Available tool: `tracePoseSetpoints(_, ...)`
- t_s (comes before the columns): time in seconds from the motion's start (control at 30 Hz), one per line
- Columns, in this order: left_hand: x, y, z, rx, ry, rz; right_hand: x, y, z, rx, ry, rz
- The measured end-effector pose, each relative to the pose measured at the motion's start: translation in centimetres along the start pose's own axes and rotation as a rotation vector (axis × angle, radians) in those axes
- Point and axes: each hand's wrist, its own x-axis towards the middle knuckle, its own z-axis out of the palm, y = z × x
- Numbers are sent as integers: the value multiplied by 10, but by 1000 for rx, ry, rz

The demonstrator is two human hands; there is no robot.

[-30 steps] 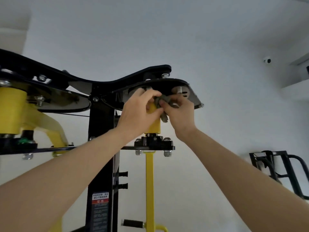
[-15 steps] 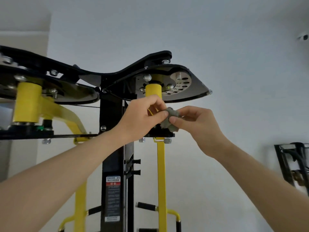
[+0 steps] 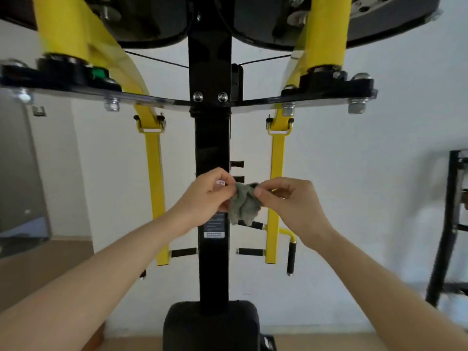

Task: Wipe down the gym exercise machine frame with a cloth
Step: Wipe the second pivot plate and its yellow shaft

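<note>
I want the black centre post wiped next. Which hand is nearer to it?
Left. The left hand is in front of the black centre post, pinching the cloth; the right hand pinches the cloth's other side, off to the post's right, by a yellow bar.

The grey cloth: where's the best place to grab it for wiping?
Probably the bunched middle of the cloth, from the front, palm toward the black post. It hangs crumpled from its top edge, pinched by left hand and right hand.
</note>
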Motion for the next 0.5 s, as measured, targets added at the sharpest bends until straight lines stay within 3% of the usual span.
tracePoseSetpoints(0.23, 26, -96, -46, -51, 105, -130, 42, 60, 62, -287, 99, 18)
tracePoseSetpoints(0.4, 51, -128, -81, 33, 150, -59, 84, 84, 86, -316, 305, 27)
tracePoseSetpoints(0.5, 72, -134, -96, 68, 220, 10, 111, 92, 97, -394, 368, -64)
